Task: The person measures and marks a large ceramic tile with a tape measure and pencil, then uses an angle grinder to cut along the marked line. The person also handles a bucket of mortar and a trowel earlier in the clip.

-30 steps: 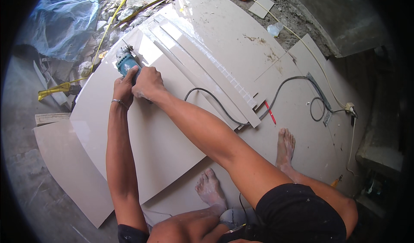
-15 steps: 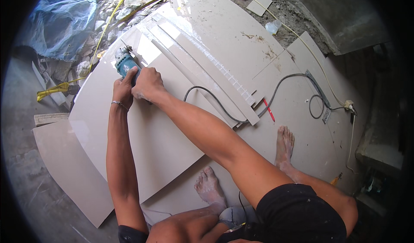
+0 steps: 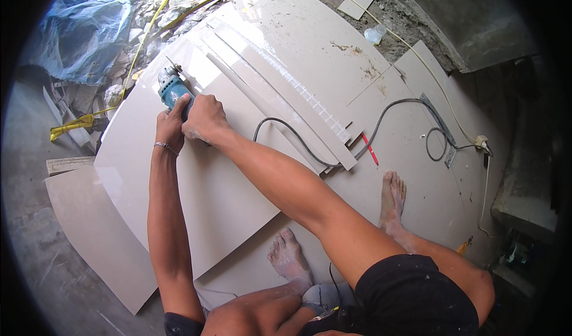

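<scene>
A teal angle grinder (image 3: 173, 91) lies over the far left part of a large pale tile (image 3: 208, 217), its disc end pointing away from me. My left hand (image 3: 171, 127) grips the grinder body from the left, thumb along the top. Wrapped round its rear part is my right hand (image 3: 204, 118), fingers closed. The hands touch each other and hide most of the handle. From beneath my right arm a dark power cord (image 3: 304, 144) curves across the tile to the right. Whether the disc touches the tile, I cannot tell.
Long narrow tile strips (image 3: 280, 89) lie beyond the tile. A red marker (image 3: 370, 150) rests at their near end. The cord runs to a plug connector (image 3: 481, 141) at right. Rubble and a blue sheet (image 3: 86, 32) are far left; a yellow-handled tool (image 3: 72, 127) lies left.
The view has shifted very slightly. Both hands stay on the grinder, which has hardly moved.
</scene>
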Motion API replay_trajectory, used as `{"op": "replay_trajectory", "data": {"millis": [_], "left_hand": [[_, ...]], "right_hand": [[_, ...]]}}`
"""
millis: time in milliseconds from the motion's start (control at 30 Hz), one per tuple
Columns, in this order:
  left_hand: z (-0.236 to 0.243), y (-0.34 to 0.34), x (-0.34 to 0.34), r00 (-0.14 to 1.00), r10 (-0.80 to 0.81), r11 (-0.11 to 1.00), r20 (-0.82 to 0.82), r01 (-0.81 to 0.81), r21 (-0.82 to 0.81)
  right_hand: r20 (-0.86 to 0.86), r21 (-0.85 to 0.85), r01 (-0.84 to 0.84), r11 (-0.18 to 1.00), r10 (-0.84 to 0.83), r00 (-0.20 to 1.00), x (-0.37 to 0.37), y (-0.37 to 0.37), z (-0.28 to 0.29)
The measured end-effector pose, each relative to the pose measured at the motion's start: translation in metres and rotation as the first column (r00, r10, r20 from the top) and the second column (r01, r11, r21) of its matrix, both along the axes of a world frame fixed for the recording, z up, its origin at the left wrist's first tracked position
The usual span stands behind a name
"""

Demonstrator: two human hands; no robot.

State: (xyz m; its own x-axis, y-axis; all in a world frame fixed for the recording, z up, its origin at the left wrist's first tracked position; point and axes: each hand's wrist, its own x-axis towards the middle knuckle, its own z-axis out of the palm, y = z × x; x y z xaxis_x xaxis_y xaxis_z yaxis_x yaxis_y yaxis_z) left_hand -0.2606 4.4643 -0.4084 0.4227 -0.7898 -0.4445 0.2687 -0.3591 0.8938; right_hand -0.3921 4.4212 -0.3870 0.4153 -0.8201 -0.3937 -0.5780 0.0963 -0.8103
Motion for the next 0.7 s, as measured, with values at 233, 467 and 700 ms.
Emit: {"op": "replay_trajectory", "data": {"millis": [233, 467, 700], "left_hand": [[-0.0019, 0.0035, -0.0028, 1.000, -0.008, 1.000, -0.012, 0.008, -0.004], [-0.0020, 0.0019, -0.0009, 1.000, -0.002, 1.000, -0.017, 0.002, 0.016], [-0.0012, 0.0025, -0.0018, 1.000, -0.015, 1.000, 0.005, 0.015, 0.004]], "right_hand": [[0.017, -0.016, 0.000, 1.000, 0.000, 1.000, -0.0038, 0.0035, -0.0012], [0.007, -0.022, 0.005, 1.000, -0.005, 1.000, -0.0027, 0.0025, -0.0010], [0.022, -0.004, 0.001, 1.000, -0.001, 1.000, -0.0043, 0.0031, -0.0017]]}}
